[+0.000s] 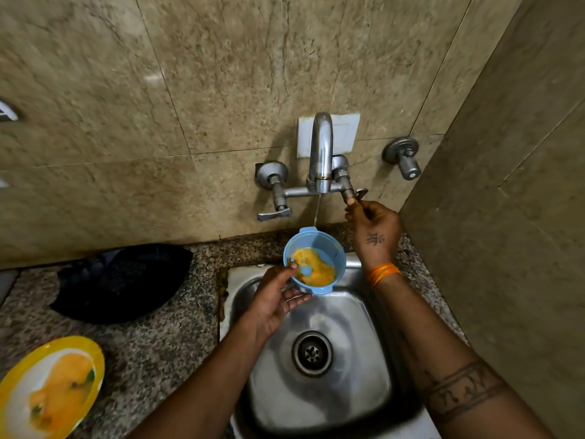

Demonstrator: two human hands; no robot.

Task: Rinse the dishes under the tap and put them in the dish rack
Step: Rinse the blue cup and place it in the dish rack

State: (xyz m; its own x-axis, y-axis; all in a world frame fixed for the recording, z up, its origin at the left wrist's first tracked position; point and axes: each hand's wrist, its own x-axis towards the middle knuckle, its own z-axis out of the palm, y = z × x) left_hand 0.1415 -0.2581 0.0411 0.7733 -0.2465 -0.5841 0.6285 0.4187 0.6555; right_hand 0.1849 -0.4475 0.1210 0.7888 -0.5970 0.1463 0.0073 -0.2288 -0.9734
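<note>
My left hand holds a small blue bowl smeared with yellow residue, thumb over its rim, above the back of the steel sink. A thin stream of water falls from the tap spout into the bowl. My right hand grips the tap's right lever handle. A yellow-rimmed plate with orange food residue lies on the counter at the lower left. No dish rack is in view.
A black cloth or bag lies on the granite counter left of the sink. The tap's left lever and a separate wall valve stick out from the tiled wall. A side wall closes in on the right.
</note>
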